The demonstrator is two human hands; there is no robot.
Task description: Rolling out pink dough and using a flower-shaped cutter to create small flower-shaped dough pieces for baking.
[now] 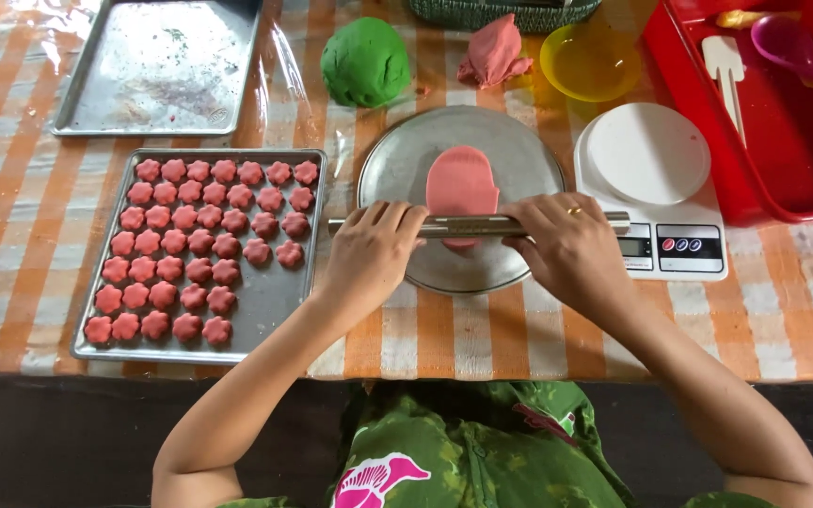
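A flattened oval of pink dough (461,182) lay on a round metal plate (397,169) in the middle of the bench (11,216), which was covered with an orange and white checked cloth. Across the near end of the dough lay a slim metal rolling pin (470,226), running from left to right over the plate. The left hand (372,254) pressed down on the pin's left part with fingers curled over it, and the right hand (571,246), wearing a ring, did the same on the right part, so both hands were grasping the pin.

Just left of the plate sat a rectangular baking tray (270,296) filled in rows with small pink flower-shaped pieces (198,246), its right lower part bare. Behind that tray lay a second metal tray (157,66) holding only smears. Behind the plate rested a green dough ball (365,62) and, to its right, a lump of pink dough (494,54), with a yellow bowl (591,62) next to that lump. Just right of the plate stood a white kitchen scale (656,188), the pin's tip reaching over its edge. Farther right was a red tray (783,141) with a purple spoon (797,47) and a pale plastic fork (726,71) in it. A green woven basket (501,13) showed at the far edge
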